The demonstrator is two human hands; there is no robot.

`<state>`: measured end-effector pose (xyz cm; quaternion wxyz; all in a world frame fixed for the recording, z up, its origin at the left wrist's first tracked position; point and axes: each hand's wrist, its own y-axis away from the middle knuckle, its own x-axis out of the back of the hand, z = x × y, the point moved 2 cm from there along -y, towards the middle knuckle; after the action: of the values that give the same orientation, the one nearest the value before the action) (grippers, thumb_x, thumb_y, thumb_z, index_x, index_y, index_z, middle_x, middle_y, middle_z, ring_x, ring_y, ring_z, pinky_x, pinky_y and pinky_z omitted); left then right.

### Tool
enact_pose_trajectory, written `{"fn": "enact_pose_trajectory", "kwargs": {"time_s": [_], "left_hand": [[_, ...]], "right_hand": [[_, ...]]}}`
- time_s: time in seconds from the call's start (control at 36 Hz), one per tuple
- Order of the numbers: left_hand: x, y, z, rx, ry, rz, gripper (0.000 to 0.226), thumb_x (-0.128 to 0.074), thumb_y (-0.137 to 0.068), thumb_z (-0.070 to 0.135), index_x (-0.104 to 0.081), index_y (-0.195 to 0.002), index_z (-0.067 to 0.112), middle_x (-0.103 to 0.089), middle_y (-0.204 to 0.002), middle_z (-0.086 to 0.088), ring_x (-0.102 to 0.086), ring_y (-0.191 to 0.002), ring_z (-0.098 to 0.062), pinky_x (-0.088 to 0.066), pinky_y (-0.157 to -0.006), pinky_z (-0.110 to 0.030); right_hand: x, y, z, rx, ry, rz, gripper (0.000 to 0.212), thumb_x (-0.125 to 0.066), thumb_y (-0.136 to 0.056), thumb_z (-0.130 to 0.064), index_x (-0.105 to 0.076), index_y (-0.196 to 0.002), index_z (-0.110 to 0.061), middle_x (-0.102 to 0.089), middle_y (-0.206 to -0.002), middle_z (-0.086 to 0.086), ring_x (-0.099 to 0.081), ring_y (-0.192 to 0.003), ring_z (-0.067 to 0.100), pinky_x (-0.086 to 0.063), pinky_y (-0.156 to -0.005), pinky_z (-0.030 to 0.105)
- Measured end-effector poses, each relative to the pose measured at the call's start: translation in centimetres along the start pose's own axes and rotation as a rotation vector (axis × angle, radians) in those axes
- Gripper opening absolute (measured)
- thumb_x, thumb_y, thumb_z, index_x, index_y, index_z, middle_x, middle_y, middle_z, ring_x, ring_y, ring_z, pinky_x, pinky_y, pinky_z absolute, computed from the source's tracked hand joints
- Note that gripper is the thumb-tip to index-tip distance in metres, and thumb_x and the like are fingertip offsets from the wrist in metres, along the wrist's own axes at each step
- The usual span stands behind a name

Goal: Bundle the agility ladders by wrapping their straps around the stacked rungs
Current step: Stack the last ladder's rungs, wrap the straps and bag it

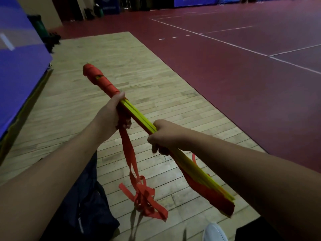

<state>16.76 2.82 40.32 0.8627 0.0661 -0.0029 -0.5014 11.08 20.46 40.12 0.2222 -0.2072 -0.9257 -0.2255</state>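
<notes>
A stack of yellow ladder rungs (139,114) runs diagonally from upper left to lower right, held in the air over the floor. Its far end is wound tightly with red strap (100,80). My left hand (112,115) grips the stack just below that wrapped part and also holds the strap where it leaves the rungs. My right hand (163,136) grips the stack lower down. A loose tail of red strap (137,180) hangs from my left hand and ends in a tangled bunch above the floor. More red strap covers the near end (215,197).
Pale wooden floorboards (73,105) lie below, bordered on the right by dark red court flooring with white lines (243,66). A blue padded mat (19,70) stands at the left. A dark bag (90,206) lies on the floor near my knee; a white shoe (214,232) shows at the bottom.
</notes>
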Motion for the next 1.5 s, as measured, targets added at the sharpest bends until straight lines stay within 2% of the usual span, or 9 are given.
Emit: {"fn": "enact_pose_trajectory", "kwargs": {"time_s": [0.14,0.28,0.44,0.61,0.69,0.86,1.0,1.17,1.5], "left_hand": [[-0.3,0.1,-1.0,0.156,-0.13,0.016,0.056,-0.05,-0.093,0.062,-0.054,-0.082,0.007,-0.052,-0.057,-0.007,-0.053,-0.046,-0.022,-0.046,-0.047,-0.027],[-0.9,0.9,-1.3,0.229,-0.068,0.027,0.04,-0.057,-0.095,0.046,-0.049,-0.072,0.015,-0.041,-0.05,-0.002,-0.042,-0.041,-0.016,-0.036,-0.04,-0.021],[0.5,1.5,0.0,0.116,0.155,0.011,0.035,-0.054,-0.093,0.034,-0.052,-0.067,0.011,-0.036,-0.049,-0.003,-0.041,-0.039,-0.016,-0.035,-0.039,-0.021],[-0.1,2.2,1.4,-0.021,0.258,-0.049,0.022,-0.054,-0.087,0.028,-0.052,-0.075,0.01,-0.045,-0.052,-0.002,-0.042,-0.041,-0.014,-0.036,-0.04,-0.022],[-0.2,1.9,1.8,0.016,0.151,-0.025,0.026,-0.051,-0.095,0.032,-0.056,-0.078,0.013,-0.052,-0.056,-0.001,-0.049,-0.047,-0.014,-0.038,-0.042,-0.021],[-0.1,1.3,0.4,0.152,-0.238,-0.022,0.062,-0.054,-0.092,0.061,-0.059,-0.106,0.001,-0.052,-0.058,-0.003,-0.052,-0.046,-0.017,-0.046,-0.047,-0.026],[-1.3,1.5,-0.8,0.202,-0.146,0.081,0.039,-0.06,-0.095,0.047,-0.058,-0.083,0.01,-0.05,-0.058,-0.002,-0.049,-0.044,-0.014,-0.042,-0.043,-0.021],[-1.2,1.5,0.4,0.118,0.135,0.099,0.021,-0.051,-0.092,0.022,-0.051,-0.073,0.012,-0.049,-0.059,-0.004,-0.053,-0.053,-0.02,-0.043,-0.052,-0.026],[-1.4,1.1,1.3,0.047,0.09,-0.031,0.022,-0.047,-0.094,0.031,-0.055,-0.091,0.01,-0.056,-0.068,-0.003,-0.06,-0.06,-0.018,-0.05,-0.061,-0.027]], "right_hand": [[0.3,-1.1,0.0,0.024,0.343,0.273,0.013,-0.057,-0.087,-0.014,-0.048,-0.077,-0.012,-0.054,-0.072,0.004,-0.051,-0.059,0.019,-0.036,-0.049,0.024],[0.1,-1.4,0.5,0.028,0.45,0.327,0.016,-0.061,-0.088,-0.026,-0.049,-0.084,-0.016,-0.052,-0.074,0.0,-0.051,-0.063,0.017,-0.035,-0.053,0.026],[0.7,-0.8,-0.6,0.092,0.005,0.071,0.043,-0.072,-0.088,-0.039,-0.069,-0.101,0.002,-0.054,-0.079,0.012,-0.053,-0.071,0.022,-0.038,-0.063,0.036],[0.7,0.0,0.1,0.087,-0.517,-0.306,0.021,-0.066,-0.094,-0.02,-0.062,-0.109,-0.007,-0.065,-0.091,0.019,-0.066,-0.079,0.037,-0.058,-0.083,0.056],[0.8,0.5,-0.5,0.153,-0.637,-0.34,0.022,-0.06,-0.097,-0.007,-0.056,-0.118,0.0,-0.065,-0.094,0.026,-0.066,-0.065,0.036,-0.059,-0.064,0.043],[1.2,0.0,0.2,0.185,-0.117,0.115,0.022,-0.063,-0.097,-0.01,-0.055,-0.117,-0.007,-0.065,-0.087,0.017,-0.065,-0.056,0.024,-0.057,-0.05,0.034],[0.3,-0.1,0.0,0.245,0.382,0.239,0.016,-0.059,-0.098,-0.027,-0.044,-0.1,-0.021,-0.052,-0.081,-0.004,-0.059,-0.073,0.019,-0.045,-0.058,0.026],[0.9,0.4,0.2,0.116,-0.004,0.21,0.051,-0.045,-0.101,-0.057,-0.054,-0.115,-0.008,-0.062,-0.099,0.006,-0.06,-0.085,0.017,-0.051,-0.075,0.034],[1.5,1.0,1.0,0.214,-0.385,-0.02,0.042,-0.055,-0.103,-0.033,-0.062,-0.119,0.004,-0.075,-0.101,0.02,-0.075,-0.091,0.034,-0.062,-0.082,0.046]]}}
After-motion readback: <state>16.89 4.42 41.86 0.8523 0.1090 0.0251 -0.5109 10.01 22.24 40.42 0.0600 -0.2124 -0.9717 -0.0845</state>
